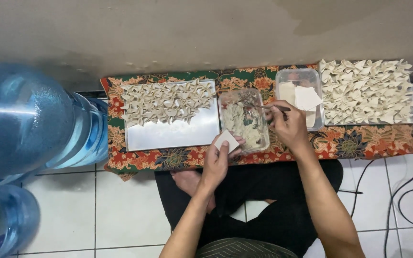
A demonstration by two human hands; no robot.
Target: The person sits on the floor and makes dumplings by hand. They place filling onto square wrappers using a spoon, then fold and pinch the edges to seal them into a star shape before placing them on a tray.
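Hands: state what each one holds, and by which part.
Left hand pinches a square wrapper at its lower edge; right hand grips a utensil by its handle end.

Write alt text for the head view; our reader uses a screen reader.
A seated person's left hand holds a square white dough wrapper while the right hand dips a thin metal utensil into a clear plastic filling container, between two trays of folded dumplings.
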